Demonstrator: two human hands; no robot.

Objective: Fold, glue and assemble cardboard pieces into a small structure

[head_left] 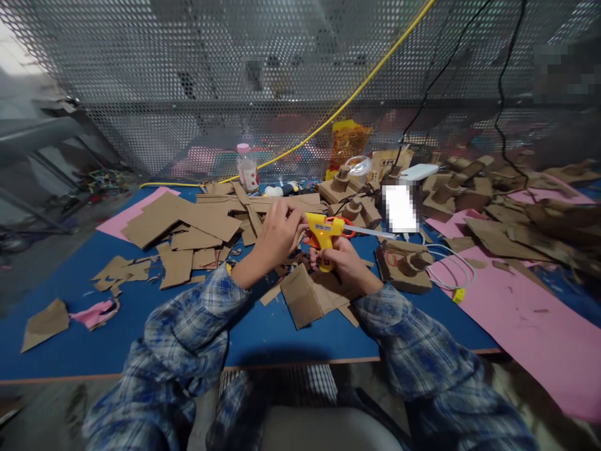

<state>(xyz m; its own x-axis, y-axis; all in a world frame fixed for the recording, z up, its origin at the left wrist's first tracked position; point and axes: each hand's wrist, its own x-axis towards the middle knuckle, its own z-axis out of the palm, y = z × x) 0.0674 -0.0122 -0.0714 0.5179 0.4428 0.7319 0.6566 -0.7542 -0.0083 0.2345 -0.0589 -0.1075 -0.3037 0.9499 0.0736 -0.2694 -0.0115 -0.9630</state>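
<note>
My right hand (345,260) is wrapped round the handle of a yellow hot glue gun (323,233), held above the table with its front toward the left. A pale glue stick (369,232) sticks out of its back end to the right. Beside the gun's front end is my left hand (279,232), its fingers bent and pinched together. Whatever they hold there is hidden. Behind the gun show the orange-red handles of scissors (348,227). Below both hands lies a folded piece of brown cardboard (300,297) on the blue table (263,344).
Cardboard sheets (183,219) and scraps lie to the left. On the right are a cardboard block with a round stub (406,266), a white cable (469,269) and pink sheets (521,313). A pink-capped bottle (247,168) stands at the back, before a perforated metal panel (211,81).
</note>
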